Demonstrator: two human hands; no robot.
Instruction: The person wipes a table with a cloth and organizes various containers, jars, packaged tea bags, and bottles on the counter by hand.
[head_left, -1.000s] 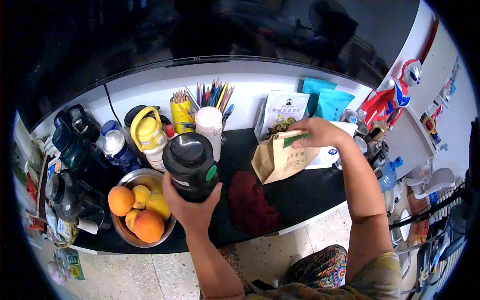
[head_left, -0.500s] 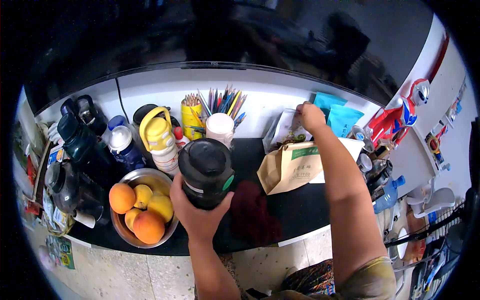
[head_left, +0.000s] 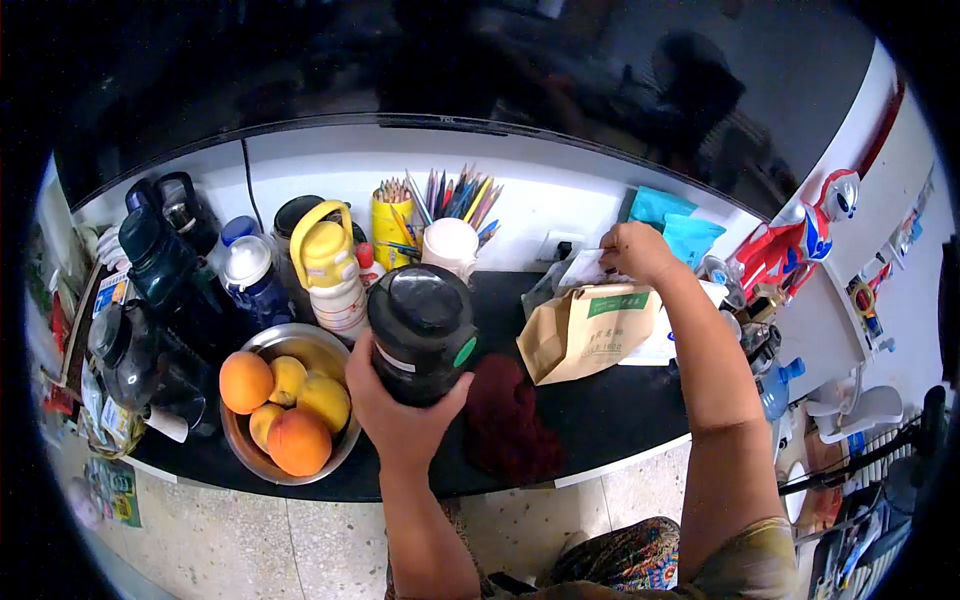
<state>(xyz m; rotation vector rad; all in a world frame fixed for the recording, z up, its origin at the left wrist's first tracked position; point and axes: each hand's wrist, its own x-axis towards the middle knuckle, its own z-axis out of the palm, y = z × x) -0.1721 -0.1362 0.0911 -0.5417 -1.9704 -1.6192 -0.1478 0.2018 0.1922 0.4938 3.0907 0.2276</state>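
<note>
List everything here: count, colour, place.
Screen: one, black, top
Tabletop: one, black, below screen
Jar: one, black, centre
Bowl: one, silver, left of jar
Fruit: five, orange and yellow, in bowl
Bottles: several, mixed, left
Pencils: many, mixed, back
Pot: one, yellow, back
Cup: one, whitish, centre
Cloth: one, maroon, on tabletop
Paper bag: one, brown, right of cloth
Pouches: two, teal, back right
Figure: one, mostly red, right
Left hand: one, around jar
Right hand: one, at white packet

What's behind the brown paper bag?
Behind the brown paper bag shows part of a white packet, with the right hand at its top; another white packet peeks out rightward, and teal packets stand farther back. The bag covers much of both white packets.
</note>
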